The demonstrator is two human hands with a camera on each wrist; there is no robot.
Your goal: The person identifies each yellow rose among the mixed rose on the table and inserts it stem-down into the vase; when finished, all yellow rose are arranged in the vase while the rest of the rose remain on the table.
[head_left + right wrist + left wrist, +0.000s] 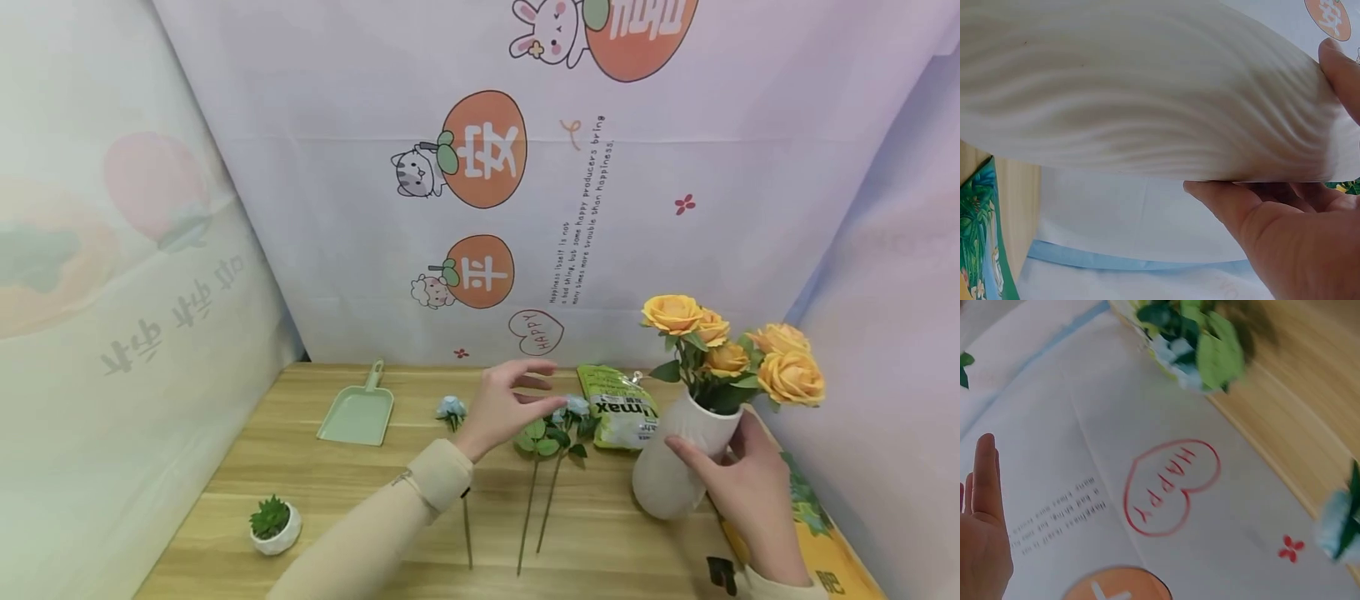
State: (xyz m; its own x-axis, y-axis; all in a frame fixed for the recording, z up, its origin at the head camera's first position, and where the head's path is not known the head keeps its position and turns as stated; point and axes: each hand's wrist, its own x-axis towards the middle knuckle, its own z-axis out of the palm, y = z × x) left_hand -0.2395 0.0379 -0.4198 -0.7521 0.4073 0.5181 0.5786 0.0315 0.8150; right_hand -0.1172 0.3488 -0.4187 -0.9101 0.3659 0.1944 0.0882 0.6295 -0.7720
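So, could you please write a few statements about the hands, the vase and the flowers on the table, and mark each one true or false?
1. The right hand grips the white vase. True.
2. The vase holds blue flowers. False: it holds orange roses; the blue flowers lie on the wooden table.
3. The left hand hovers above the blue flowers with its fingers spread, holding nothing. True.
4. The green dustpan stands inside the vase. False: it lies flat on the table, left of the left hand.
5. The small potted succulent sits near the front left of the table. True.
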